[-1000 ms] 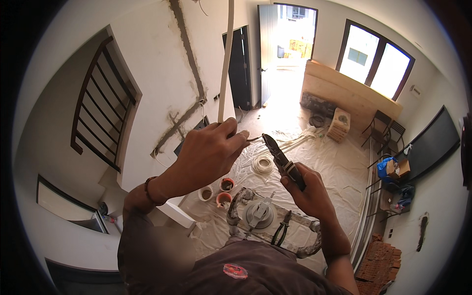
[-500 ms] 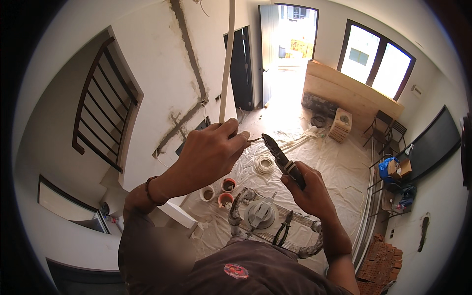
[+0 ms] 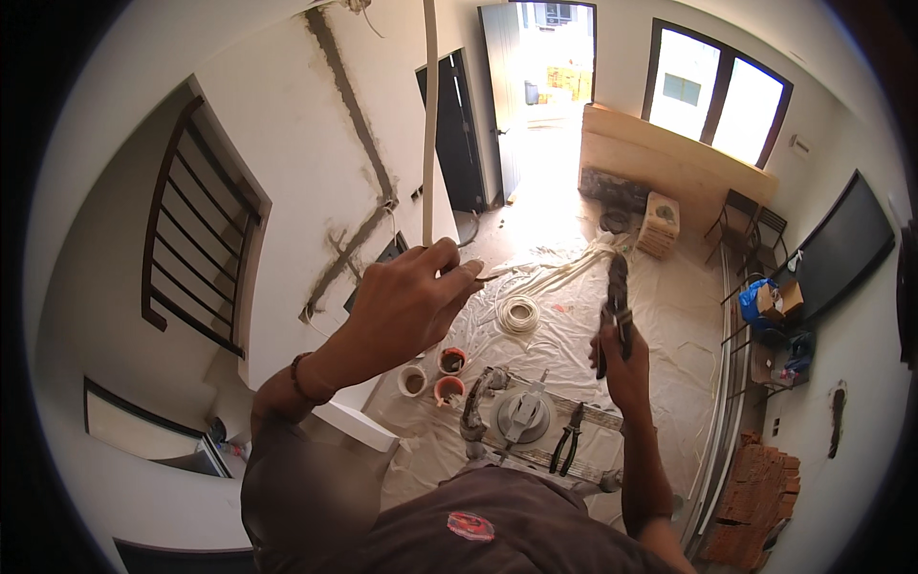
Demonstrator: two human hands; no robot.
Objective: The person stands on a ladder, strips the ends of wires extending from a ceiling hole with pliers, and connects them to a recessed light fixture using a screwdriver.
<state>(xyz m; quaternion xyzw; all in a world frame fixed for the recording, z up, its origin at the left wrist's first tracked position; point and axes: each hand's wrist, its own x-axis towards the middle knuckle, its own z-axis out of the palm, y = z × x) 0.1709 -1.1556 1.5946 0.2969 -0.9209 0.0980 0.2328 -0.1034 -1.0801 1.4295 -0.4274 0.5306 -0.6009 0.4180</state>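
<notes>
L hand (image 3: pixel 406 306) is shut tight round a thin white cable (image 3: pixel 429 115) that hangs down from up high. R hand (image 3: pixel 620 359) holds pliers (image 3: pixel 617 292), tip up, near it.

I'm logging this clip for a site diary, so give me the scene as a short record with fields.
Left hand: raised, grip closed on a white cable that runs up out of view
Right hand: grip closed on a dark hand tool, its end pointing up
Below: ladder top with black pliers
Floor: white drop cloth, white cable coil, three small pots
</notes>
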